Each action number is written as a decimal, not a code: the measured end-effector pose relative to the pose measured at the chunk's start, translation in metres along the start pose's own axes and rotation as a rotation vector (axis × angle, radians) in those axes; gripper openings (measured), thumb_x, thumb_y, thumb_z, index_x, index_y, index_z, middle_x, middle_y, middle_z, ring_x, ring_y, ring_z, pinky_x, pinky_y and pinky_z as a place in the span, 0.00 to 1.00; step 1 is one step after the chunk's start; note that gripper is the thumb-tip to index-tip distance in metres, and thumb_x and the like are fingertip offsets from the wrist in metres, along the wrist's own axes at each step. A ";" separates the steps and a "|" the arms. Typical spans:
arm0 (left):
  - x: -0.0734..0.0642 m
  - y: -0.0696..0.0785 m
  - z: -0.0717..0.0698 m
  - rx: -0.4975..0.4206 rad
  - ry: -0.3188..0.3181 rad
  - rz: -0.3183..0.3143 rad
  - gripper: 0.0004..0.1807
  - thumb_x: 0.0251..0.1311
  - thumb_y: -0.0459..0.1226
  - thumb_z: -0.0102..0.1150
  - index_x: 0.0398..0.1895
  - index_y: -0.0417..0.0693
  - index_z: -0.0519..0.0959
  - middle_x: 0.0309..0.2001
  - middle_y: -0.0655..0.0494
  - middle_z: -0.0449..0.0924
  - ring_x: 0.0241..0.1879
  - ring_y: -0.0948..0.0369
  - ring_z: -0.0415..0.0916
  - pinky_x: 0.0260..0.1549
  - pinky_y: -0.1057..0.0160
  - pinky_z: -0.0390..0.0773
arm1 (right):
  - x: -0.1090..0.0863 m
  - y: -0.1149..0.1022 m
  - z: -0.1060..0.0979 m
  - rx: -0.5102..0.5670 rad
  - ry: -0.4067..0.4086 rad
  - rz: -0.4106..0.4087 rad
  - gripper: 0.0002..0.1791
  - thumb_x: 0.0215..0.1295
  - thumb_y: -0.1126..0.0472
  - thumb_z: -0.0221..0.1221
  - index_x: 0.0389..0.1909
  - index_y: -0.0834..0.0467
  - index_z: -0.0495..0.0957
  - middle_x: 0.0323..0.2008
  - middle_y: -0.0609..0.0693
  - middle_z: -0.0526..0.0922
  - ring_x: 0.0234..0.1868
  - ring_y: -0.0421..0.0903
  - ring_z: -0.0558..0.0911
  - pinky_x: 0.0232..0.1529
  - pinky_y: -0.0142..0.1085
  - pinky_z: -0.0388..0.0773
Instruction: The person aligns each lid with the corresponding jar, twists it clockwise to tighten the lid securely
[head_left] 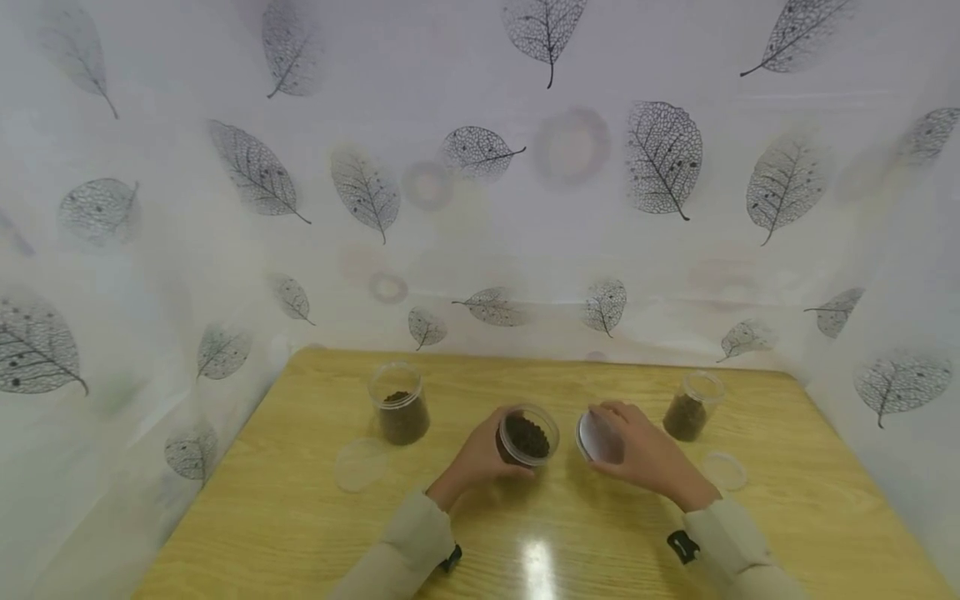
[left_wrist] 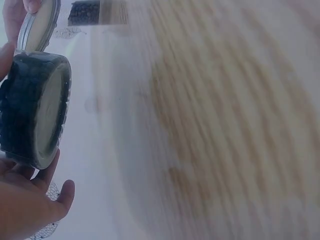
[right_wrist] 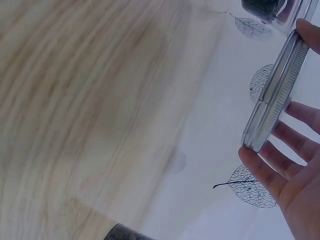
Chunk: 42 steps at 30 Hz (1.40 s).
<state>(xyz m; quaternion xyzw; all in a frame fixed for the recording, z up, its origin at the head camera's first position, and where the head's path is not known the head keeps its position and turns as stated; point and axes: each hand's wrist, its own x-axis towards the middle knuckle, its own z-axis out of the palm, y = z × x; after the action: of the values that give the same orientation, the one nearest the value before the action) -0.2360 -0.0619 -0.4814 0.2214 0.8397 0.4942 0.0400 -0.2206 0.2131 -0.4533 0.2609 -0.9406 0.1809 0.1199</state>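
Observation:
My left hand (head_left: 480,454) grips a clear round jar (head_left: 513,454) partly filled with dark granules (head_left: 528,435). Its open mouth tips toward the head camera. The left wrist view shows this jar (left_wrist: 32,107) from its base side, fingers (left_wrist: 47,172) around it. Just to the right, my right hand (head_left: 648,450) holds a round silver-rimmed lid (head_left: 600,437) on edge, apart from the jar. Seen from the right wrist, thumb and fingertips pinch the ridged rim of the lid (right_wrist: 275,95); a piece of the jar (right_wrist: 265,7) shows at the top.
On the wooden table (head_left: 300,533), an open clear jar of dark granules (head_left: 402,412) stands at left, a smaller one (head_left: 690,408) at right. Near them lie a translucent disc (head_left: 360,465) and a smaller clear lid (head_left: 724,472). A leaf-print sheet (head_left: 480,242) hangs around the table.

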 end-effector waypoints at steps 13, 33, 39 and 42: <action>-0.022 0.010 -0.004 0.097 -0.073 0.057 0.53 0.28 0.43 0.81 0.65 0.49 0.64 0.59 0.51 0.73 0.59 0.53 0.70 0.61 0.48 0.68 | -0.017 -0.025 -0.015 -0.017 0.103 -0.227 0.49 0.35 0.49 0.74 0.62 0.59 0.67 0.59 0.56 0.70 0.56 0.54 0.74 0.45 0.45 0.81; -0.047 0.015 -0.005 0.254 -0.201 0.122 0.52 0.25 0.49 0.80 0.62 0.52 0.67 0.57 0.56 0.75 0.56 0.59 0.73 0.58 0.57 0.72 | -0.029 -0.054 -0.008 0.046 0.148 -0.474 0.46 0.39 0.50 0.73 0.62 0.61 0.67 0.59 0.56 0.70 0.59 0.50 0.71 0.57 0.31 0.74; -0.051 0.012 0.001 0.261 -0.188 0.150 0.52 0.24 0.51 0.80 0.61 0.52 0.67 0.55 0.59 0.76 0.53 0.63 0.73 0.56 0.60 0.73 | -0.029 -0.061 0.001 0.074 0.130 -0.492 0.48 0.38 0.51 0.74 0.63 0.60 0.66 0.59 0.55 0.70 0.59 0.49 0.70 0.63 0.24 0.65; -0.052 0.011 0.003 0.262 -0.176 0.150 0.51 0.24 0.50 0.80 0.60 0.53 0.68 0.54 0.60 0.76 0.52 0.64 0.73 0.55 0.60 0.73 | -0.029 -0.065 0.003 0.085 0.120 -0.494 0.48 0.37 0.51 0.74 0.63 0.61 0.66 0.59 0.55 0.69 0.59 0.49 0.71 0.63 0.24 0.65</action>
<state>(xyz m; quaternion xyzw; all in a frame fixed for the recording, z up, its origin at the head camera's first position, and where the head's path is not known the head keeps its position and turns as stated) -0.1849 -0.0765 -0.4812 0.3291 0.8714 0.3606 0.0469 -0.1625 0.1732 -0.4473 0.4765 -0.8310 0.2007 0.2051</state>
